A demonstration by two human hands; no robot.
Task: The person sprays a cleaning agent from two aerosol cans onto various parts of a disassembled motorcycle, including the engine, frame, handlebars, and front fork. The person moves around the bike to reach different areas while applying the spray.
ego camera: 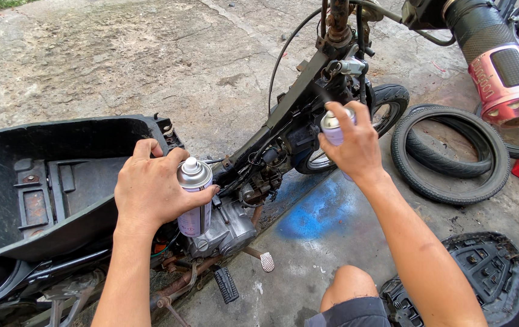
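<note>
spraying step, by look: right hand (356, 145) clamped on spray can (332, 128), finger on nozzle, aimed at motorbike frame (298, 97). left hand (153, 191) fingers wrapped round second can (195, 197). next likely needs steady aim along frame.

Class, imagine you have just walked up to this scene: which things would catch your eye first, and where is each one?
At the centre lies a stripped motorbike frame on the concrete, its engine bare, and each of the person's hands grips a spray can: the left hand holds one above the engine, the right hand another near the front fork. On the right lies a loose black tyre, and a blue paint stain marks the ground.
</note>
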